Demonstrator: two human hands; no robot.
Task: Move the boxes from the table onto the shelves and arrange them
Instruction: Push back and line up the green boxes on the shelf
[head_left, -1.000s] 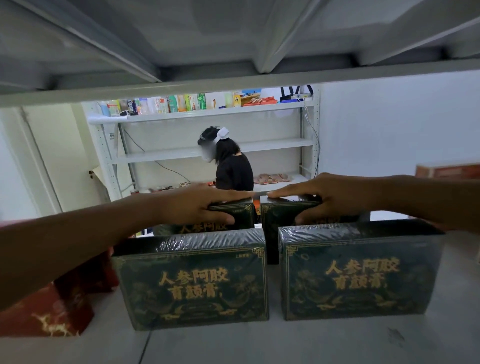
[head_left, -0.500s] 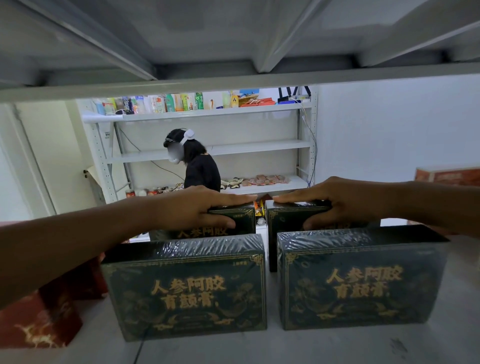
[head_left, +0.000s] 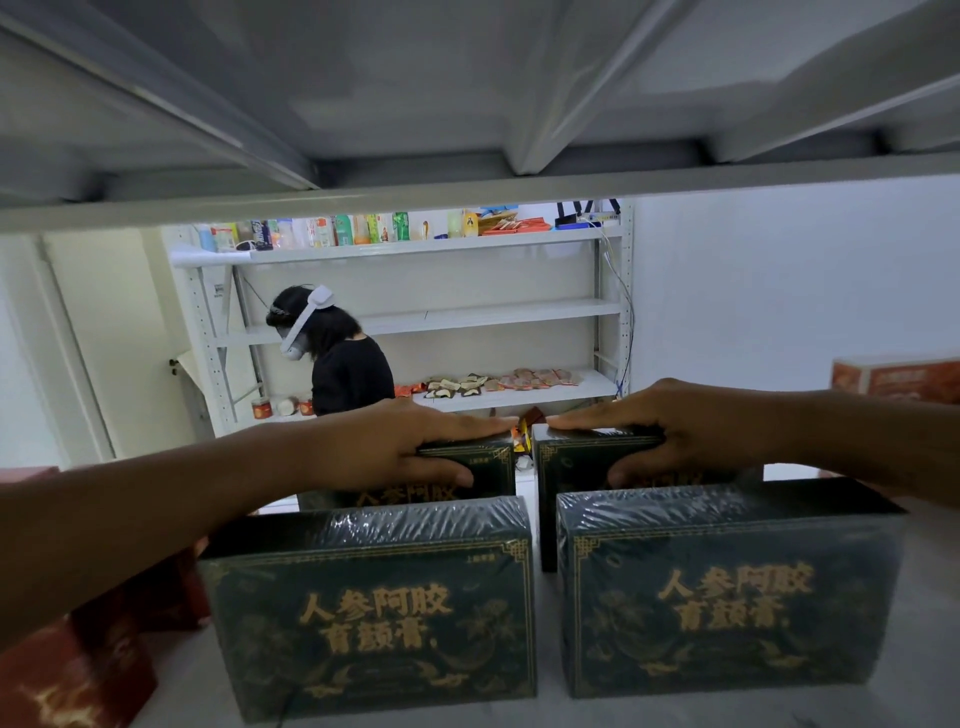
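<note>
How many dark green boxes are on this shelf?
4. The front left box and the front right box stand nearest the camera. Behind them, the left hand grips the back left box and the right hand grips the back right box. Others may be hidden.

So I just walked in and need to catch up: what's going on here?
A person is shelving green boxes. The left hand grips the left rear box and the right hand the right rear box, each held at its top edge. Both stand upright on the shelf, a gap between them, behind the left front box and right front box.
</note>
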